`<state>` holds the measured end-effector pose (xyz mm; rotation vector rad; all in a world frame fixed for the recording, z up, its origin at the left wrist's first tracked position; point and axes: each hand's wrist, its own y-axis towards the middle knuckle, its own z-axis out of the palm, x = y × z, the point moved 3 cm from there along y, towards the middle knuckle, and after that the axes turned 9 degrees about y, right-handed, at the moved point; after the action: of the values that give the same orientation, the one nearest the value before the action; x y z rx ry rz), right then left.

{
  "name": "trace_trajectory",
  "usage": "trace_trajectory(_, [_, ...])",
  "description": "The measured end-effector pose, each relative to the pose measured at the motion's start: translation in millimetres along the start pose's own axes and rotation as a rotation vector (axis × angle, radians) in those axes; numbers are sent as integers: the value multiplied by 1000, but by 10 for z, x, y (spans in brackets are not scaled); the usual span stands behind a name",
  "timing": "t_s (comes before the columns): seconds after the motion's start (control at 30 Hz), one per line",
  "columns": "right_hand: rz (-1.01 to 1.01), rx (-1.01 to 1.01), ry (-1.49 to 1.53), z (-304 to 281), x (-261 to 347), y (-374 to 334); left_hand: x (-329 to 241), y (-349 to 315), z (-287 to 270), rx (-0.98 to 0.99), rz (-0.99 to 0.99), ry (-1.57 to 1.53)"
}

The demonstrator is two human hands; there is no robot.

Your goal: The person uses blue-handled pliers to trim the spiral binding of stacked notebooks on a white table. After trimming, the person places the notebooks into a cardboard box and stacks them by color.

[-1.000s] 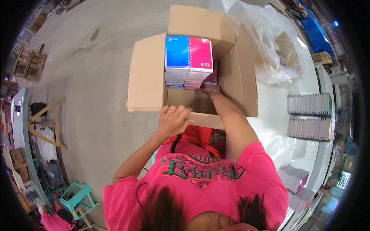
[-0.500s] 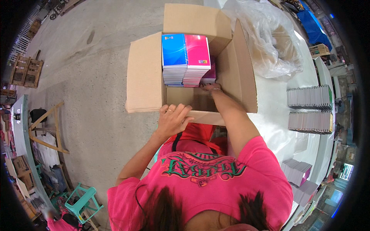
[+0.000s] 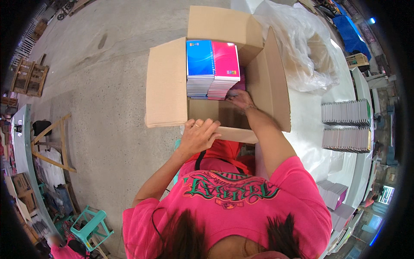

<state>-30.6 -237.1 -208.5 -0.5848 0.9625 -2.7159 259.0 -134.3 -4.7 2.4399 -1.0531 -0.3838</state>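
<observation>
An open cardboard box (image 3: 167, 84) stands in front of me with its flaps folded out. Inside, toward its far side, a stack of blue notebooks (image 3: 200, 58) rests beside a stack of pink notebooks (image 3: 226, 60). A purple stack (image 3: 242, 80), lower and partly hidden, sits to their right. My left hand (image 3: 199, 134) is closed over the near edge of the box, at its left corner. Within the box, my right hand (image 3: 241, 100) reaches to the front of the purple stack, fingers stretched out against it; the fingertips are partly hidden and slightly blurred.
Crumpled clear plastic (image 3: 297, 47) lies on the white table (image 3: 302, 112) to the right. Rows of notebooks (image 3: 346, 112) stand farther right. On the left are a wooden pallet (image 3: 29, 77), a wooden trestle (image 3: 64, 142), a green stool (image 3: 91, 228) and a person in pink (image 3: 64, 250).
My right hand has lifted a little from the foot of the purple stack. The box and both arms appear slightly farther right in view. My left hand keeps its grip on the edge.
</observation>
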Motion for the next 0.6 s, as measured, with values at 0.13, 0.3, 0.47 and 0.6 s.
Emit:
trace_trajectory(0.13, [-38, 2, 114, 113, -3, -100, -10, 10, -16, -23, -6, -13])
trace_trajectory(0.3, [-162, -232, 278, 261, -96, -52, 4, -22, -12, -32, -24, -12])
trace_trajectory(0.47, [-290, -209, 194, 192, -55, 40, -6, 9, -37, -51, -28, -16])
trace_trajectory(0.6, [-300, -205, 313, 210, -9, 133, 16, -33, -8, -65, -32, -19])
